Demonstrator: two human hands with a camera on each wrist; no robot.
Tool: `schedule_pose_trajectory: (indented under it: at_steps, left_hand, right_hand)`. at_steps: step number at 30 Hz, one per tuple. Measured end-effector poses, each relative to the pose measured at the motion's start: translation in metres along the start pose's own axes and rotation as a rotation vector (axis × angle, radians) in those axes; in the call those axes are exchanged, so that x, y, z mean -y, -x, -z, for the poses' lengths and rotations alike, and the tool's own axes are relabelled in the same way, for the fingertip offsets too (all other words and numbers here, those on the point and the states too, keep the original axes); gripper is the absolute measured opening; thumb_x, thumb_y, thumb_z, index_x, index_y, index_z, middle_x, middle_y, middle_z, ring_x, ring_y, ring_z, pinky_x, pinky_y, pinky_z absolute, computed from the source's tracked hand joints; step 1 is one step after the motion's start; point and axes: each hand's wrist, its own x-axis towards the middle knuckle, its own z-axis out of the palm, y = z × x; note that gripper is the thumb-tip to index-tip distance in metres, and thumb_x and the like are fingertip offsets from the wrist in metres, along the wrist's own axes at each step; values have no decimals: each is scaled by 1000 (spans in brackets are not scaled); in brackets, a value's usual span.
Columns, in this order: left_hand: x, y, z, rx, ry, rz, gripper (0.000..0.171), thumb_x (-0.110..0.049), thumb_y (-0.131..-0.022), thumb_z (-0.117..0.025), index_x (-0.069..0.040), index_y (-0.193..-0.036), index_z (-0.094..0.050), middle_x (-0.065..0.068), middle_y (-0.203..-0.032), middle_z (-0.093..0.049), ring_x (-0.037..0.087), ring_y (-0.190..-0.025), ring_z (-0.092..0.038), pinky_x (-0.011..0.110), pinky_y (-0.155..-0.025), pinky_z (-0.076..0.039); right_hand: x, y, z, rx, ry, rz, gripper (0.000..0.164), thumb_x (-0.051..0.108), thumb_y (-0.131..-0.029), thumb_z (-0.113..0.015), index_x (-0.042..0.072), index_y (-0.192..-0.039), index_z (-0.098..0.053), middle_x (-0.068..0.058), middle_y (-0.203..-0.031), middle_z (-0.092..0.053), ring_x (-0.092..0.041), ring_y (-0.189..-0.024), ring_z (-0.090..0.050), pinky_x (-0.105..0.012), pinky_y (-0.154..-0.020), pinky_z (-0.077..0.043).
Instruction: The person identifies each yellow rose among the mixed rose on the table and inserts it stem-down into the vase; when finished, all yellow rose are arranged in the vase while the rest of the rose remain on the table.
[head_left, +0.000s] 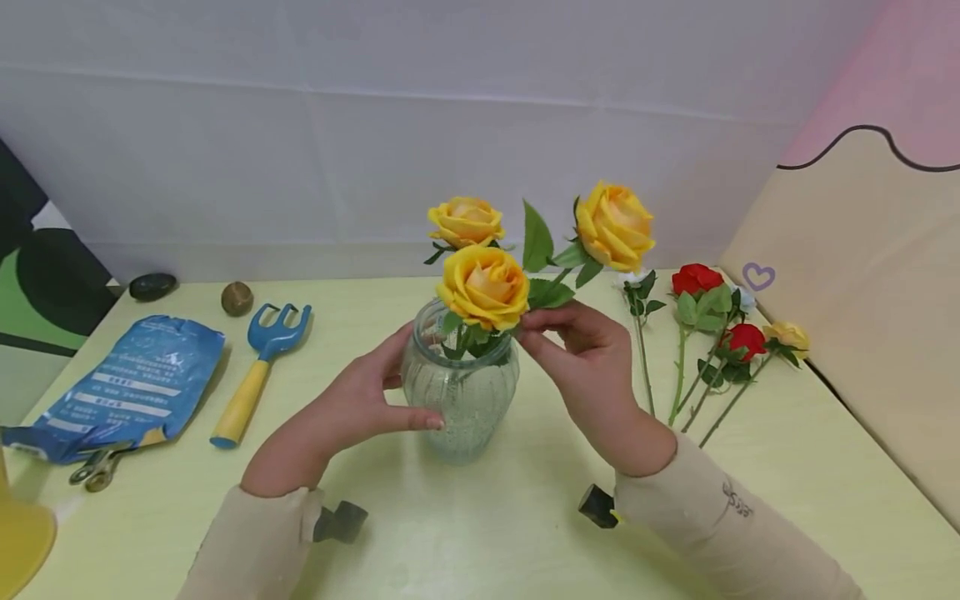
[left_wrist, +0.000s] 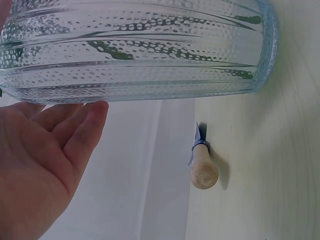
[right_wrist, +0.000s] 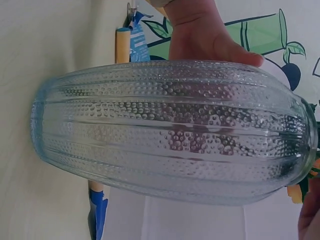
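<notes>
A ribbed clear glass vase [head_left: 461,400] stands upright on the table. My left hand [head_left: 356,400] holds its left side, thumb across the front and fingers round the back. The left wrist view shows those fingertips against the dimpled glass [left_wrist: 150,50]. Two yellow roses [head_left: 483,287] rise over the mouth of the vase, leaves inside the rim. My right hand [head_left: 592,375] pinches beside the rim, below a third yellow rose [head_left: 615,227] that leans out to the right. What sits between those fingertips is largely hidden, seemingly this rose's stem.
Red roses [head_left: 696,279], a yellow rose [head_left: 787,337] and white flowers lie at the right. On the left are a blue bag [head_left: 142,379], a hand fork [head_left: 258,375], scissor handles [head_left: 105,468] and two stones. A wooden-handled tool [left_wrist: 204,170] shows in the left wrist view.
</notes>
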Motion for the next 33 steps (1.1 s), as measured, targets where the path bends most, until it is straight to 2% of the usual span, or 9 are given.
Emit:
schedule_pose_trajectory:
  at_steps: [7, 14, 17, 21, 24, 26, 30, 33]
  left_hand:
    - [1, 0, 0, 1, 7, -26, 97, -25, -70, -82, -19, -147, -24, 8, -136, -45, 30, -116, -50, 48, -94, -42]
    - [2, 0, 0, 5, 20, -40, 93, -24, -70, -82, -19, -145, -27, 5, -138, -44, 28, -118, -49, 48, -95, -41]
    - [2, 0, -1, 7, 20, -41, 90, -24, -70, -82, -19, -143, -29, 5, -138, -44, 28, -118, -49, 48, -95, -41]
    - [1, -1, -1, 5, 20, -46, 93, -23, -70, -82, -19, -145, -27, 6, -136, -46, 29, -116, -51, 48, -94, -42]
    - [1, 0, -1, 3, 15, -46, 97, -24, -70, -82, -19, -146, -24, 7, -136, -45, 29, -116, -51, 47, -94, -42]
    - [1, -1, -1, 4, 11, -44, 98, -25, -70, -82, -19, -147, -23, 7, -137, -45, 29, -116, -51, 47, -94, -42]
    - [1, -1, 0, 6, 2, -25, 99, -26, -70, -82, -20, -147, -22, 8, -139, -43, 31, -117, -49, 48, -94, -41]
    - [1, -1, 0, 8, -8, -6, 101, -28, -70, -82, -21, -148, -19, 8, -141, -40, 32, -118, -48, 49, -95, -41]
  right_hand:
    - [0, 6, -7, 124, 27, 74, 39, -15, -77, -62, 21, -87, -72, 5, -87, -68, -18, -90, -62, -33, -83, -48]
    - [-4, 8, -15, 184, 102, 94, 10, -11, -76, -67, -2, -81, -67, 9, -89, -67, -18, -91, -61, -36, -85, -47]
    - [-4, 8, -15, 182, 132, 108, 6, -7, -77, -69, -4, -81, -65, 6, -89, -67, -18, -92, -60, -37, -87, -45]
    - [-5, 9, -13, 154, 162, 150, 8, 6, -81, -71, 0, -82, -65, -2, -85, -66, -21, -102, -55, -41, -97, -37]
    - [-4, 9, -14, 119, 114, 147, 4, 13, -82, -71, 12, -86, -70, -2, -89, -65, -25, -108, -51, -44, -100, -34]
    - [-4, 7, -14, 89, 54, 114, 14, 6, -82, -69, 19, -88, -72, 1, -91, -66, -26, -109, -51, -44, -99, -35]
    - [-2, -2, -16, -6, -17, 21, 45, -14, -79, -61, 29, -88, -73, 8, -90, -67, -17, -95, -57, -39, -93, -39]
    - [-2, -10, -17, -63, 12, -33, 49, -16, -78, -59, 30, -87, -73, 10, -87, -68, -14, -90, -58, -37, -91, -42]
